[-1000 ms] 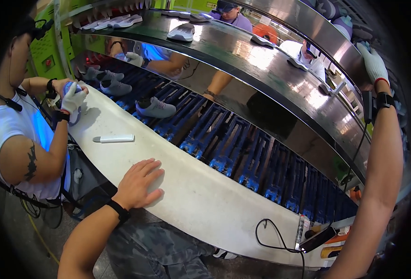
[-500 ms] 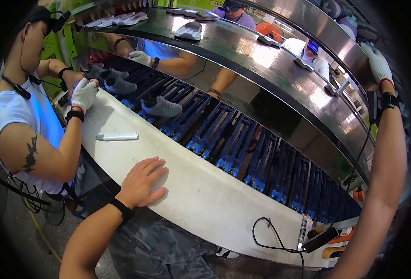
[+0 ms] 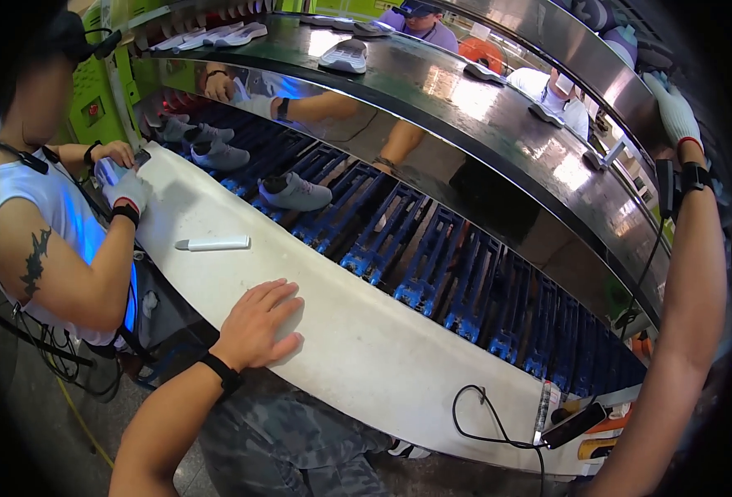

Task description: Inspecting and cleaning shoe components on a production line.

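Observation:
My bare left hand [image 3: 260,325] lies flat on the white bench top [image 3: 341,348], fingers apart and nothing in them. A white marker-like pen [image 3: 213,243] lies on the bench beyond it. High at the far right, my right hand [image 3: 672,114] wears a white knitted glove with a red cuff. Its fingers stretch out over the upper metal edge [image 3: 623,79], and I see nothing held in it; the fingertips are partly hard to make out. Grey shoes [image 3: 296,192] sit on the blue rack conveyor [image 3: 366,261] behind the bench.
Shoe soles [image 3: 344,56] lie on the dark upper belt [image 3: 432,79]. At my left a co-worker's gloved hand [image 3: 124,186] holds a pale object. A black device [image 3: 575,425] with a looped cable [image 3: 457,414] rests at the bench's right end. Other people stand beyond the belt.
The co-worker's hands have moved lower and nearer their body. The grey shoes and blue racks have shifted slightly right. Both my hands stay in place.

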Action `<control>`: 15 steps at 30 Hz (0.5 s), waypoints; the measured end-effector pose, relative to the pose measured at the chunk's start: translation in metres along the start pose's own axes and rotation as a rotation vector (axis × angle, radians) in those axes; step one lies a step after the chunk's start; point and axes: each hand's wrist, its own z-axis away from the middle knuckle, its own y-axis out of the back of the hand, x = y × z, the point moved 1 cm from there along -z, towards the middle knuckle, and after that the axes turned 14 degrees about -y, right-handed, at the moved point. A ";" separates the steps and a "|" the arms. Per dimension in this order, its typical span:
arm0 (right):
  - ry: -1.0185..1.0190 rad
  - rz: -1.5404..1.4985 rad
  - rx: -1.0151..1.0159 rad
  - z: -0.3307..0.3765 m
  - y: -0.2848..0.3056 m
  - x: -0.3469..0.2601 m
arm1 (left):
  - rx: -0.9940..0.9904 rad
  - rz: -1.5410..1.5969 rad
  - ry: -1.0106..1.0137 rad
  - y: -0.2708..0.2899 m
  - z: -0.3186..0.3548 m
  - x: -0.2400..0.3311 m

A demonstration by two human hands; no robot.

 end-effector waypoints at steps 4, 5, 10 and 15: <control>-0.007 -0.005 0.016 0.015 -0.007 -0.018 | 0.010 0.019 0.012 -0.002 0.000 -0.005; -0.001 0.007 0.062 0.018 -0.007 -0.013 | 0.010 0.015 0.008 0.001 -0.001 -0.004; -0.073 -0.083 -0.044 0.009 0.007 -0.015 | -0.008 -0.001 0.004 0.003 -0.002 -0.012; -0.102 0.058 -0.091 0.018 0.002 -0.030 | -0.004 0.013 0.011 0.004 0.001 -0.019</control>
